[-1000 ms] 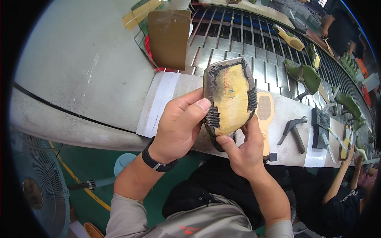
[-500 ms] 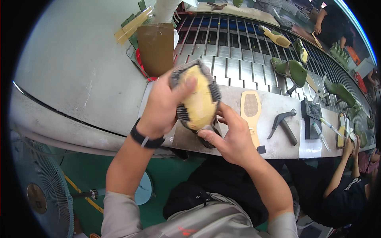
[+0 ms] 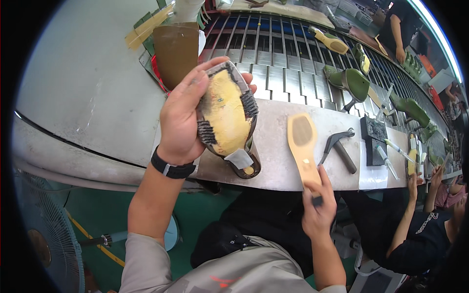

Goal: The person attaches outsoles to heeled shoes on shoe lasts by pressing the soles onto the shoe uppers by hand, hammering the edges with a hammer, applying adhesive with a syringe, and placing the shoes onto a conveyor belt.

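My left hand [image 3: 183,115] is wrapped round an unfinished shoe [image 3: 227,117], its underside turned up. That underside has a yellow middle and dark, pleated upper edges folded over it; a small whitish flap hangs at the heel end. My right hand [image 3: 320,205] has closed on the narrow heel end of a beige shoe sole [image 3: 300,134], by the bench's front edge. A small dark piece shows between the fingers there. Just right of the sole lies a dark, pincers-like hand tool [image 3: 344,149] with a grey handle.
A black block [image 3: 373,134] with syringe-like applicators [image 3: 387,163] stands right of the tool. Behind the bench [image 3: 273,115] runs a slatted metal conveyor [image 3: 278,73] carrying green shoes [image 3: 354,84]. A co-worker's hands [image 3: 420,183] are at the far right; a fan [image 3: 46,234] stands lower left.
My right hand has left the shoe and moved down and right onto the sole's heel end. My left hand alone holds the shoe, now slightly farther left.
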`<state>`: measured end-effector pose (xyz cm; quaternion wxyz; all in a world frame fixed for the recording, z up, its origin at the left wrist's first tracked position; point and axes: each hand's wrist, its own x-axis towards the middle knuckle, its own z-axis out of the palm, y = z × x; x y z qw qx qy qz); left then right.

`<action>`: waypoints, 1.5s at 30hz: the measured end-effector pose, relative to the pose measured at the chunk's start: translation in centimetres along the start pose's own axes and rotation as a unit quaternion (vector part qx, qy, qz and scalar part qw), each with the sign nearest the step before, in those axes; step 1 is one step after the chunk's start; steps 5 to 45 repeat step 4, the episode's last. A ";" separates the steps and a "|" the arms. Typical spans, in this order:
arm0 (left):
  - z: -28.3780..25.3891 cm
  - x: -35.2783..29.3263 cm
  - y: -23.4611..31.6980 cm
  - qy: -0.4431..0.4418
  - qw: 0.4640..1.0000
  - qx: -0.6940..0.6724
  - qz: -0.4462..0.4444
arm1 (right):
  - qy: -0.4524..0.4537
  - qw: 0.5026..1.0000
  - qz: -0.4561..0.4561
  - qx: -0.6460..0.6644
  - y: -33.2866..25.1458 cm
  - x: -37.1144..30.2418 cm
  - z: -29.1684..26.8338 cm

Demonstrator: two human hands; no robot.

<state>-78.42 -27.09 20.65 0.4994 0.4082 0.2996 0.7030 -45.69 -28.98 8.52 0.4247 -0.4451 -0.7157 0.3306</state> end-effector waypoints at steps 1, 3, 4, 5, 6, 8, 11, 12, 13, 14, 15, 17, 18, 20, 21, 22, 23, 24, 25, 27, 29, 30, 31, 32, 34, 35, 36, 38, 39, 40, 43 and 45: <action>-0.1 -0.3 -0.2 0.002 1.000 -0.001 -0.002 | 0.026 0.998 0.018 0.046 -0.2 -2.0 -1.2; 0.1 -0.7 -0.6 -0.010 0.997 -0.082 0.009 | -0.051 0.987 0.013 0.151 -1.5 -5.3 -3.7; 0.4 -0.7 -0.6 -0.009 0.996 -0.085 0.010 | -0.059 0.931 0.141 0.331 -1.1 -6.7 -4.3; 0.4 -0.7 -0.6 -0.009 0.996 -0.085 0.010 | -0.059 0.931 0.141 0.331 -1.1 -6.7 -4.3; 0.4 -0.7 -0.6 -0.009 0.996 -0.085 0.010 | -0.059 0.931 0.141 0.331 -1.1 -6.7 -4.3; 0.4 -0.7 -0.6 -0.009 0.996 -0.085 0.010 | -0.059 0.931 0.141 0.331 -1.1 -6.7 -4.3; 0.4 -0.7 -0.6 -0.009 0.996 -0.085 0.010 | -0.059 0.931 0.141 0.331 -1.1 -6.7 -4.3; 0.4 -0.7 -0.6 -0.009 0.996 -0.085 0.010 | -0.059 0.931 0.141 0.331 -1.1 -6.7 -4.3; 0.4 -0.7 -0.6 -0.009 0.996 -0.085 0.010 | -0.059 0.931 0.141 0.331 -1.1 -6.7 -4.3; 0.4 -0.7 -0.6 -0.009 0.996 -0.085 0.010 | -0.059 0.931 0.141 0.331 -1.1 -6.7 -4.3; 0.4 -0.7 -0.6 -0.009 0.996 -0.085 0.010 | -0.059 0.931 0.141 0.331 -1.1 -6.7 -4.3; 0.4 -0.7 -0.6 -0.009 0.996 -0.085 0.010 | -0.059 0.931 0.141 0.331 -1.1 -6.7 -4.3; 0.4 -0.7 -0.6 -0.009 0.996 -0.085 0.010 | -0.059 0.931 0.141 0.331 -1.1 -6.7 -4.3; 0.4 -0.7 -0.6 -0.009 0.996 -0.085 0.010 | -0.059 0.931 0.141 0.331 -1.1 -6.7 -4.3; 0.4 -0.7 -0.6 -0.009 0.996 -0.085 0.010 | -0.059 0.931 0.141 0.331 -1.1 -6.7 -4.3; 0.4 -0.7 -0.6 -0.009 0.996 -0.085 0.010 | -0.059 0.931 0.141 0.331 -1.1 -6.7 -4.3; 0.4 -0.7 -0.6 -0.009 0.996 -0.085 0.010 | -0.059 0.931 0.141 0.331 -1.1 -6.7 -4.3; 0.4 -0.7 -0.6 -0.009 0.996 -0.085 0.010 | -0.059 0.931 0.141 0.331 -1.1 -6.7 -4.3; 0.4 -0.7 -0.6 -0.009 0.996 -0.085 0.010 | -0.059 0.931 0.141 0.331 -1.1 -6.7 -4.3; 0.4 -0.7 -0.6 -0.009 0.996 -0.085 0.010 | -0.059 0.931 0.141 0.331 -1.1 -6.7 -4.3; 0.4 -0.7 -0.6 -0.009 0.996 -0.085 0.010 | -0.059 0.931 0.141 0.331 -1.1 -6.7 -4.3; 0.4 -0.7 -0.6 -0.009 0.996 -0.085 0.010 | -0.059 0.931 0.141 0.331 -1.1 -6.7 -4.3; 0.4 -0.7 -0.6 -0.009 0.996 -0.085 0.010 | -0.059 0.931 0.141 0.331 -1.1 -6.7 -4.3; 0.4 -0.7 -0.6 -0.009 0.996 -0.085 0.010 | -0.059 0.931 0.141 0.331 -1.1 -6.7 -4.3; 0.4 -0.7 -0.6 -0.009 0.996 -0.085 0.010 | -0.059 0.931 0.141 0.331 -1.1 -6.7 -4.3; 0.4 -0.7 -0.6 -0.009 0.996 -0.085 0.010 | -0.059 0.931 0.141 0.331 -1.1 -6.7 -4.3; 0.4 -0.7 -0.6 -0.009 0.996 -0.085 0.010 | -0.059 0.931 0.141 0.331 -1.1 -6.7 -4.3; 0.4 -0.7 -0.6 -0.009 0.996 -0.085 0.010 | -0.059 0.931 0.141 0.331 -1.1 -6.7 -4.3; 0.4 -0.7 -0.6 -0.009 0.996 -0.085 0.010 | -0.059 0.931 0.141 0.331 -1.1 -6.7 -4.3; 0.4 -0.7 -0.6 -0.009 0.996 -0.085 0.010 | -0.059 0.931 0.141 0.331 -1.1 -6.7 -4.3; 0.4 -0.7 -0.6 -0.009 0.996 -0.085 0.010 | -0.059 0.931 0.141 0.331 -1.1 -6.7 -4.3; 0.4 -0.7 -0.6 -0.009 0.996 -0.085 0.010 | -0.059 0.931 0.141 0.331 -1.1 -6.7 -4.3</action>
